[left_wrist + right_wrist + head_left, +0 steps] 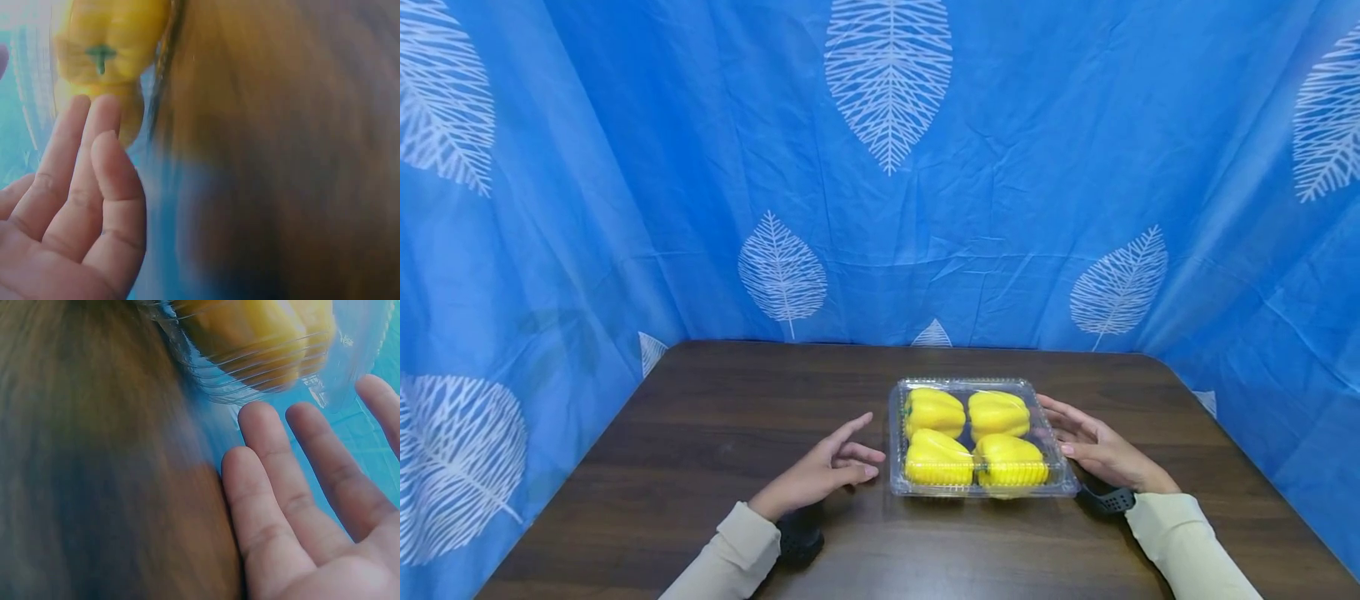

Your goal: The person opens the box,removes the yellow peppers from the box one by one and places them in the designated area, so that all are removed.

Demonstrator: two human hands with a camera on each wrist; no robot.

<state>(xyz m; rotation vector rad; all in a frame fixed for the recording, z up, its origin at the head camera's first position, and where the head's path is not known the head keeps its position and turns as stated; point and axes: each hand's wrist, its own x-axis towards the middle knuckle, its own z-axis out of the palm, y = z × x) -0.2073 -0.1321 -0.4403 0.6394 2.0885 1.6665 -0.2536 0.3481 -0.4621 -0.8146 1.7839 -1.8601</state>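
Note:
A clear plastic box (1063, 482) with a closed lid lies on the dark wooden table, and several yellow bell peppers (935, 412) show through it. To its left is my left hand (820, 471), fingers extended toward the box with a small gap between. My right hand (1108, 454) is at the box's right side, fingertips close to the wall; whether they touch it I cannot tell. In the left wrist view, the left hand (81, 206) is below a pepper with a green stem (101, 53). The right wrist view has the right hand (300, 500) beside the ridged box corner (231, 387).
The brown table (760, 383) extends around the box. Blue cloth (1000, 183) with white leaf prints hangs behind the table and along both sides. Each wrist wears a dark band, and light sleeves cover the forearms.

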